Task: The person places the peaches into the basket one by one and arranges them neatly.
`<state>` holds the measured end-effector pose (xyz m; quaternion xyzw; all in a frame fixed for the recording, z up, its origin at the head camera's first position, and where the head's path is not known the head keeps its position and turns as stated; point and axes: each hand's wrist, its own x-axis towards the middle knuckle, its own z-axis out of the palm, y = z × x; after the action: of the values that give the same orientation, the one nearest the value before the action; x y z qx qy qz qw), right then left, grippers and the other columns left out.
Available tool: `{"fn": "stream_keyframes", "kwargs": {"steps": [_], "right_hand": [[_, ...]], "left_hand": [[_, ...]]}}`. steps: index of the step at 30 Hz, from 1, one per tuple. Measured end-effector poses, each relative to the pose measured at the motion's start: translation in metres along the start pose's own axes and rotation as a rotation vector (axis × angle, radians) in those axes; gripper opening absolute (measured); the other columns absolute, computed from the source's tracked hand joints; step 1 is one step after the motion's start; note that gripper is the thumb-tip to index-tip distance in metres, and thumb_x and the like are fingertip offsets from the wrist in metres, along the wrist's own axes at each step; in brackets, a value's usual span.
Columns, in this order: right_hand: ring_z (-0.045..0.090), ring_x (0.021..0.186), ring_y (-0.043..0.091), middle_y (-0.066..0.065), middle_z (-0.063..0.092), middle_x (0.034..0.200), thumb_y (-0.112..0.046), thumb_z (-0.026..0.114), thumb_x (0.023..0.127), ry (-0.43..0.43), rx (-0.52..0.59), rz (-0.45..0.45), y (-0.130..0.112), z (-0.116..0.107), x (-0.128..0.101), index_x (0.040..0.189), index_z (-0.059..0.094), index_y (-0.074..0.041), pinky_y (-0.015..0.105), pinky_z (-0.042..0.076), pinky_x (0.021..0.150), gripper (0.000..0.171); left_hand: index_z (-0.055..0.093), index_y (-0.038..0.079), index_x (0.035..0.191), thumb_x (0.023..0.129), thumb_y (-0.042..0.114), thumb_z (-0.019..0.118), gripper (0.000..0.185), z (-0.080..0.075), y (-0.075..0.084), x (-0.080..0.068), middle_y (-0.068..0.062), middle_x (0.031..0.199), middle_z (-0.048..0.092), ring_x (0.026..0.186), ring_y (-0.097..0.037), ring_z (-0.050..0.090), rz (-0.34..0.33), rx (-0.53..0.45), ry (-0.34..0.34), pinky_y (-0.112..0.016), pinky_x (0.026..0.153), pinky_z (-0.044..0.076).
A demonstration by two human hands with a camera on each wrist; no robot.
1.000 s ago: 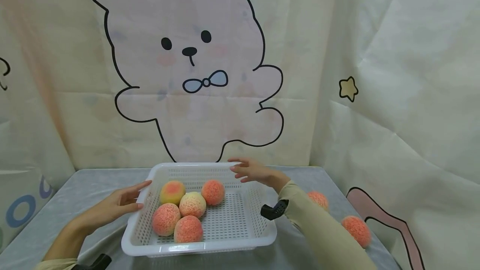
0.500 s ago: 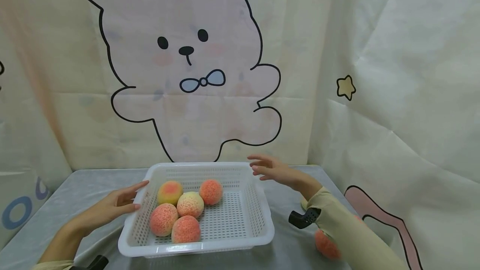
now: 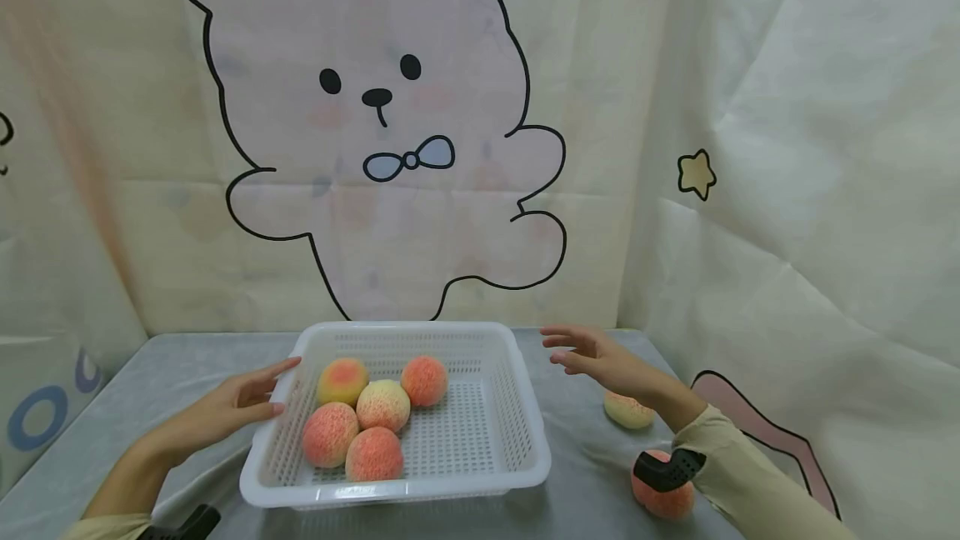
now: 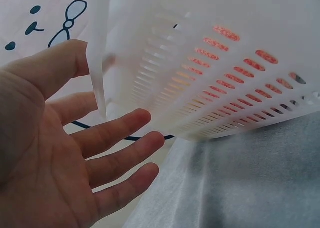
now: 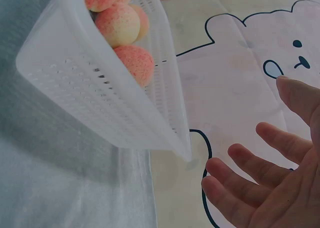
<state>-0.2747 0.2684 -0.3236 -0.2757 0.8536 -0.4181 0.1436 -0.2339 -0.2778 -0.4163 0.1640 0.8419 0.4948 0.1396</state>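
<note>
A white plastic basket [image 3: 480,486] with slotted walls stands on the table, holding several peaches [image 3: 383,406] toward its left side. My left hand [image 3: 225,407] touches the basket's left rim with thumb and index finger. In the left wrist view, the other fingers [image 4: 125,158] extend loosely below that rim, outside the wall. My right hand [image 3: 607,361] hovers in the air to the right of the basket, fingers spread and holding nothing. Under that forearm lie a pale yellow peach [image 3: 628,412], partly covered by the arm, and a red peach [image 3: 662,494], partly behind the black wrist camera.
Grey cloth covers the table [image 3: 577,473]. A pale curtain [image 3: 480,215] printed with a cartoon bear hangs right behind the table's far edge. Further curtain panels [image 3: 810,190] close in the right and left sides.
My right hand has moved right, from over the basket's back right corner to beyond its right side, uncovering the pale yellow peach. My left hand stays at the left rim.
</note>
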Motion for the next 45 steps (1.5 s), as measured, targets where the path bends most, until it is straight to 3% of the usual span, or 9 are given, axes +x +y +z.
{"fn": "stream_keyframes", "kwargs": {"steps": [6,10,14,17,24,33,35,40,45], "right_hand": [[0.055,0.134,0.039,0.026,0.046,0.152,-0.024,0.050,0.107,0.041,-0.030,-0.014,0.013,-0.004,-0.026,0.153,0.041,-0.006,0.031,0.053,0.100,0.050],[0.058,0.130,0.011,0.027,0.044,0.153,-0.023,0.050,0.107,0.065,-0.015,0.001,0.024,-0.006,-0.046,0.153,0.040,-0.005,0.019,0.051,0.096,0.050],[0.052,0.121,-0.013,0.031,0.043,0.152,-0.017,0.049,0.107,0.116,0.011,-0.015,0.032,-0.008,-0.061,0.152,0.040,-0.002,0.017,0.050,0.095,0.049],[0.051,0.118,-0.016,0.033,0.042,0.151,-0.015,0.047,0.107,0.152,0.003,-0.019,0.036,-0.010,-0.073,0.152,0.038,0.000,0.018,0.050,0.094,0.048],[0.053,0.115,-0.015,0.034,0.043,0.150,-0.019,0.048,0.108,0.208,-0.007,0.089,0.048,-0.015,-0.102,0.153,0.036,0.000,0.019,0.052,0.090,0.050],[0.055,0.114,-0.014,0.033,0.046,0.148,-0.018,0.046,0.108,0.260,-0.034,0.121,0.068,-0.020,-0.124,0.152,0.037,0.001,0.017,0.051,0.086,0.049],[0.055,0.113,-0.013,0.022,0.052,0.146,-0.016,0.046,0.108,0.273,-0.039,0.113,0.072,-0.021,-0.128,0.152,0.036,0.003,0.018,0.052,0.085,0.049],[0.053,0.114,-0.016,-0.028,0.053,0.133,-0.016,0.046,0.108,0.310,-0.052,0.122,0.078,-0.028,-0.142,0.152,0.036,0.003,0.015,0.052,0.086,0.049],[0.053,0.113,-0.018,-0.040,0.051,0.125,-0.018,0.048,0.108,0.372,-0.139,0.140,0.084,-0.037,-0.156,0.151,0.039,0.001,0.015,0.053,0.084,0.048]], "left_hand": [[0.016,0.010,0.163,0.104,0.027,0.055,0.072,-0.001,0.002,0.004,-0.033,0.158,0.033,0.136,-0.044,0.050,0.019,0.002,-0.019,-0.059,0.099,0.053],[0.016,0.010,0.163,0.104,0.028,0.056,0.074,0.000,0.003,0.007,-0.033,0.158,0.035,0.134,-0.042,0.053,0.020,0.000,-0.017,-0.060,0.099,0.052],[0.015,0.009,0.163,0.103,0.028,0.057,0.075,0.000,0.004,0.009,-0.034,0.158,0.034,0.132,-0.041,0.055,0.016,0.007,-0.005,-0.060,0.098,0.053],[0.016,0.009,0.163,0.103,0.027,0.057,0.075,-0.001,0.005,0.009,-0.034,0.157,0.034,0.131,-0.042,0.056,0.011,0.008,0.003,-0.061,0.097,0.053],[0.017,0.010,0.163,0.102,0.026,0.059,0.075,0.000,0.004,0.009,-0.034,0.157,0.034,0.132,-0.044,0.055,0.014,0.004,0.006,-0.062,0.096,0.053],[0.017,0.012,0.163,0.103,0.029,0.057,0.075,-0.002,0.005,0.004,-0.033,0.159,0.032,0.135,-0.045,0.051,-0.013,0.015,0.004,-0.061,0.098,0.052],[0.017,0.012,0.163,0.103,0.028,0.057,0.074,-0.002,0.005,0.003,-0.033,0.159,0.031,0.136,-0.046,0.050,-0.006,0.017,0.002,-0.062,0.097,0.052],[0.018,0.012,0.163,0.103,0.028,0.057,0.073,-0.003,0.004,0.000,-0.032,0.160,0.032,0.138,-0.046,0.048,-0.008,0.013,0.005,-0.061,0.100,0.051],[0.019,0.013,0.163,0.103,0.029,0.057,0.073,-0.002,0.002,0.000,-0.032,0.159,0.033,0.137,-0.046,0.048,-0.021,0.014,0.012,-0.062,0.100,0.051]]}}
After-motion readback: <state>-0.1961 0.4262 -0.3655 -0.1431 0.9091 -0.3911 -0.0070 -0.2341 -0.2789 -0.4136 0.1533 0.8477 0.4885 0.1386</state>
